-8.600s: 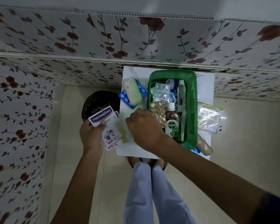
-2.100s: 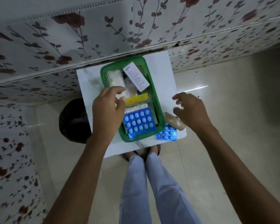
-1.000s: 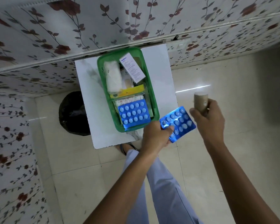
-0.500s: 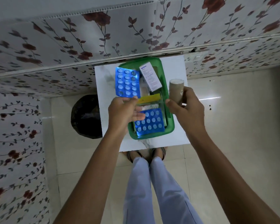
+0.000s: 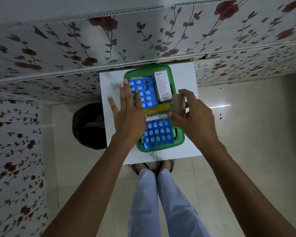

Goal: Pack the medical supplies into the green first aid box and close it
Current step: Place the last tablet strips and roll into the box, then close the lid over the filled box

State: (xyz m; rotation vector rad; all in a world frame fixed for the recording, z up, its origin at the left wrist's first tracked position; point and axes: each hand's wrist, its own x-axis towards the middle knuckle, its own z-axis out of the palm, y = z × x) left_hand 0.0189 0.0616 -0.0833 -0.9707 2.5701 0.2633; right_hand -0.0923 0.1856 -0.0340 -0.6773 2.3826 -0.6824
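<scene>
I am pressing my left hand (image 5: 128, 110), fingers spread flat, on a blue pill strip (image 5: 144, 92) at the box's 11 o'clock corner, while my right hand (image 5: 193, 115) is gripping a tan roll (image 5: 178, 104) over the 3 o'clock rim. The green box (image 5: 179, 139) is sitting mid-table (image 5: 191, 134), already heaped. I am risking the roll toppling outside, and a lid, nowhere in sight, may not shut.

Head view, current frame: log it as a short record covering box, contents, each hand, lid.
box: green first aid box, open, on white table
contents: two blue blister packs, white carton
left hand: flat, open, on far blister pack
right hand: holding tan roll over box
lid: not visible
</scene>
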